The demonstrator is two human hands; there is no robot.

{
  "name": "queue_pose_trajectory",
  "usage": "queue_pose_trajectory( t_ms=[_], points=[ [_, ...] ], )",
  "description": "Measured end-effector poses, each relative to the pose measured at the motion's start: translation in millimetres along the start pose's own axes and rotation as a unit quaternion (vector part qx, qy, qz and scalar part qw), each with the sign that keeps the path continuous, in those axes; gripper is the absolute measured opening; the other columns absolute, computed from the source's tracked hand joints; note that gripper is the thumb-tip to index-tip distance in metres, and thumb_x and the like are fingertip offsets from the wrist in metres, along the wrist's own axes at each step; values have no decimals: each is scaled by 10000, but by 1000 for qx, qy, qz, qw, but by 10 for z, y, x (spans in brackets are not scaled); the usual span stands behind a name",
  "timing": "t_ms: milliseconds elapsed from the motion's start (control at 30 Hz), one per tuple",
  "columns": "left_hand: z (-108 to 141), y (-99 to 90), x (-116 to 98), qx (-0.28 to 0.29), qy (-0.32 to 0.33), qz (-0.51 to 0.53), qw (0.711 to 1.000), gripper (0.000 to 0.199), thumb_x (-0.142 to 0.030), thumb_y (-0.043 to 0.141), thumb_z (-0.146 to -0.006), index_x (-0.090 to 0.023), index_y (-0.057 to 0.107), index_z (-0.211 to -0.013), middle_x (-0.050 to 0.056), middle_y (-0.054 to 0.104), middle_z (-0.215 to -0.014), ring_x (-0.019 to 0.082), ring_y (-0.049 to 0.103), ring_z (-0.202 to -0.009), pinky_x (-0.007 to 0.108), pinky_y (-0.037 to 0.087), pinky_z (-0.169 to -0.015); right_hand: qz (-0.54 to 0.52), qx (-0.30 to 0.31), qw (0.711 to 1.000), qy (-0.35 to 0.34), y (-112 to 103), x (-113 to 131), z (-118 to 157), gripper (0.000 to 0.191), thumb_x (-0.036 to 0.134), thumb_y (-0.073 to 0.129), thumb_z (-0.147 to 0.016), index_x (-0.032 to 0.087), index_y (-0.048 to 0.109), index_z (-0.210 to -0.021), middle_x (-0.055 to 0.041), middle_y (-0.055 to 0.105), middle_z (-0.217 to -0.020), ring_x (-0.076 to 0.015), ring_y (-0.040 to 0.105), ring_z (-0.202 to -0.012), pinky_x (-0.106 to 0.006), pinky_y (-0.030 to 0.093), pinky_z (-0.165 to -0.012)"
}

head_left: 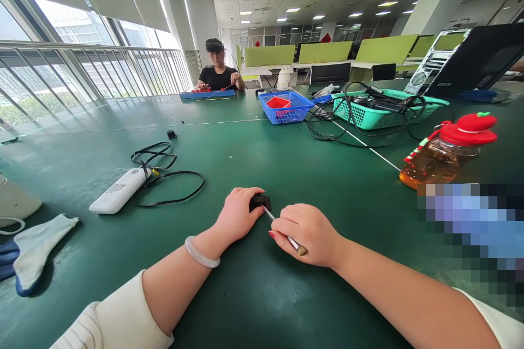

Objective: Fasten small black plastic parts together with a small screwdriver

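Near the middle of the green table, my left hand (239, 211) is closed round a small black block (260, 202), holding it by its left side. A pale bracelet circles my left wrist. Just right of it, my right hand (308, 233) grips a thin metal-shafted tool (293, 244) with a brush-like tan end pointing toward me. The tool's far tip meets the near face of the block. Fine detail on the block is too small to make out.
A white power bank (118, 192) with black cable lies left, beyond a glove (43, 248). A red-lidded bottle (444, 158) stands right. Farther back are a blue basket (286, 113), a green basket (364, 114) with cables, and a seated person (219, 76).
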State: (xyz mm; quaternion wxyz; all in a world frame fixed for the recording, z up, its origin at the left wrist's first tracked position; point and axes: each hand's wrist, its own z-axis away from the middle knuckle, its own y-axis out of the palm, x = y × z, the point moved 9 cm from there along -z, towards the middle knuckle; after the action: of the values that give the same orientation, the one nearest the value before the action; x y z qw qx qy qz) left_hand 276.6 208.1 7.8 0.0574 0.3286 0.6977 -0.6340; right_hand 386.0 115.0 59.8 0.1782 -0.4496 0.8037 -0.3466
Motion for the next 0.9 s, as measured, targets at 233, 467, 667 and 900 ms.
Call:
queue_pose_trajectory(
  t_ms=[233, 467, 667, 900],
  points=[
    [-3, 2, -6, 1, 0, 0, 1000, 359, -219, 607, -811, -250, 640, -1167, 37, 702, -1161, 273, 563, -1155, 439, 448, -1028, 0, -6, 1000, -2, -17, 9, -10, 259, 199, 484, -932, 187, 558, -684, 26, 446, -594, -119, 342, -549, -259, 279, -544],
    [-5, 7, -14, 5, -1, -7, 1000, 369, -210, 611, -808, -249, 635, -1174, 34, 703, -1166, 272, 565, -1158, 437, 444, -1033, -1, 2, 1000, 6, -1, -6, -2, 267, 208, 477, -935, 187, 552, -680, 23, 453, -598, -120, 346, -553, -259, 275, -544],
    [-6, 0, -24, 2, 1, -11, 1000, 363, -218, 612, -808, -254, 641, -1168, 39, 706, -1154, 274, 573, -1151, 435, 451, -1026, -2, -9, 1000, -3, -16, 3, 7, 260, 198, 484, -930, 189, 545, -678, 26, 437, -590, -121, 337, -552, -262, 268, -543],
    [-3, -2, -34, 6, 1, -12, 1000, 361, -203, 604, -805, -256, 645, -1159, 36, 709, -1140, 272, 571, -1158, 435, 447, -1034, -1, 22, 1000, 2, 57, -11, 16, 259, 213, 479, -937, 190, 548, -689, 24, 438, -610, -119, 344, -556, -255, 275, -546]
  ],
)
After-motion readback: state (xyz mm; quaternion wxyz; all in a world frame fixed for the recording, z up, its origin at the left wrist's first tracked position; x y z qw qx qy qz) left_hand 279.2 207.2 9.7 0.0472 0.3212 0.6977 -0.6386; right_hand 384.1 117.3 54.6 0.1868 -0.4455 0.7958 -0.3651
